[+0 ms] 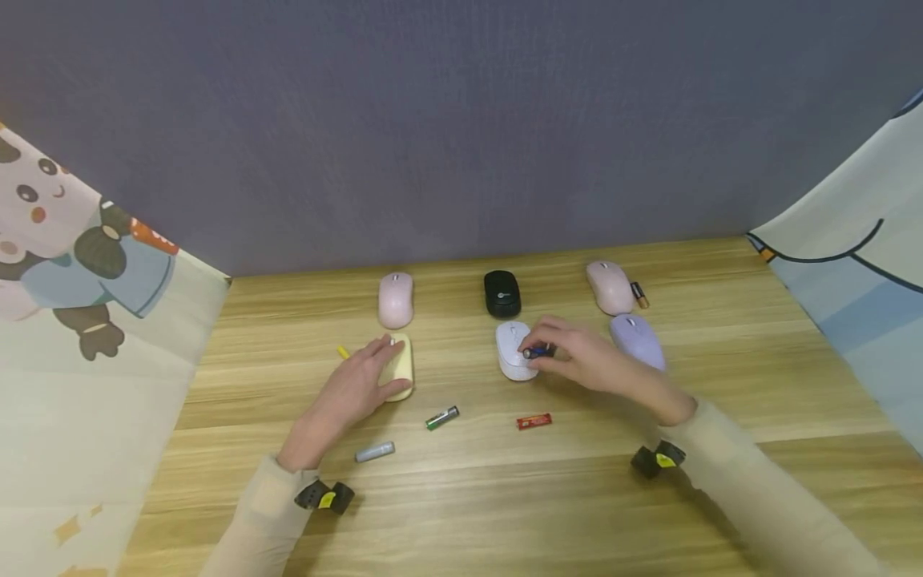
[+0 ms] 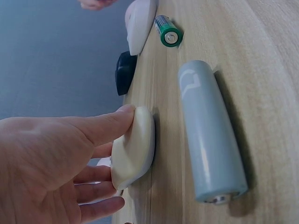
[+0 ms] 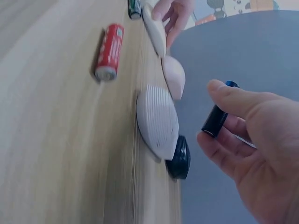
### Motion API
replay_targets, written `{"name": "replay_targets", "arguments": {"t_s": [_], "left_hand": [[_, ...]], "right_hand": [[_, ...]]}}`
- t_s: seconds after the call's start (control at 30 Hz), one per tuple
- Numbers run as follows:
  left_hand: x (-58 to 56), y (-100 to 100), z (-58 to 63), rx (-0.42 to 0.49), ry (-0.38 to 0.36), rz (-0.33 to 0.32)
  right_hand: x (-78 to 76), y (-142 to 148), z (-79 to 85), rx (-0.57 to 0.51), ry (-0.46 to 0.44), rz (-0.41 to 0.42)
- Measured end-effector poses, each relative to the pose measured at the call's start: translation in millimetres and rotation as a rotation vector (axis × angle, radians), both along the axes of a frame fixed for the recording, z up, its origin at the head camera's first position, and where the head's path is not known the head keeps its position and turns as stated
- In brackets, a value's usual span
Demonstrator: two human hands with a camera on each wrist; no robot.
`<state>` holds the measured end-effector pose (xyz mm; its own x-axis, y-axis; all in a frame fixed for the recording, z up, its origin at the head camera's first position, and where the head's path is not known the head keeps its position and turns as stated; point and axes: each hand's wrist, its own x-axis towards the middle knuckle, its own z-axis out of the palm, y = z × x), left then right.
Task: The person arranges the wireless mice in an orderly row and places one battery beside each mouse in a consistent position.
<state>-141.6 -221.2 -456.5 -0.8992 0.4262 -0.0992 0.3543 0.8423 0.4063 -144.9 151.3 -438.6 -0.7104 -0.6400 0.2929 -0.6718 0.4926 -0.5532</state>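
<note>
Thumb and fingers of my left hand (image 1: pixel 353 385) grip a pale yellow computer mouse (image 1: pixel 401 369) by its two sides on the wooden table. In the left wrist view, the thumb rests on the near edge of that mouse (image 2: pixel 135 149). My right hand (image 1: pixel 580 353) pinches a dark blue-black battery (image 3: pixel 216 120) between thumb and fingertips. It holds this battery above the table, close by a white mouse (image 1: pixel 513 357) with a ribbed rear end. Part of the white mouse's right side is hidden behind the fingers in the head view.
Behind stand a pink mouse (image 1: pixel 396 300), a black mouse (image 1: pixel 502 293) and another pink mouse (image 1: pixel 610 288) beside a black-and-copper battery (image 1: pixel 639 295). A purple mouse (image 1: pixel 640 340) sits behind my right wrist. Nearer lie grey (image 1: pixel 375 452), green (image 1: pixel 442 417) and red (image 1: pixel 534 421) batteries. Something yellow (image 1: pixel 343 352) pokes out left.
</note>
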Motion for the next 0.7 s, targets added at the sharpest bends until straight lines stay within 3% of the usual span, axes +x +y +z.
{"name": "replay_targets", "arguments": {"t_s": [0.23,0.5,0.7], "left_hand": [[-0.2,1,-0.2,-0.006,-0.008,0.003],[-1.5,1,-1.3,-0.013,0.0,-0.007],[-1.4,2,-4.0,-0.018,0.004,-0.007]], "right_hand": [[-23.7,10,-11.6,-0.078,-0.088,-0.142],[-53.1,12,-23.8,-0.135,-0.202,-0.436],[-70.6,10,-29.8,-0.114,-0.27,-0.536]]}}
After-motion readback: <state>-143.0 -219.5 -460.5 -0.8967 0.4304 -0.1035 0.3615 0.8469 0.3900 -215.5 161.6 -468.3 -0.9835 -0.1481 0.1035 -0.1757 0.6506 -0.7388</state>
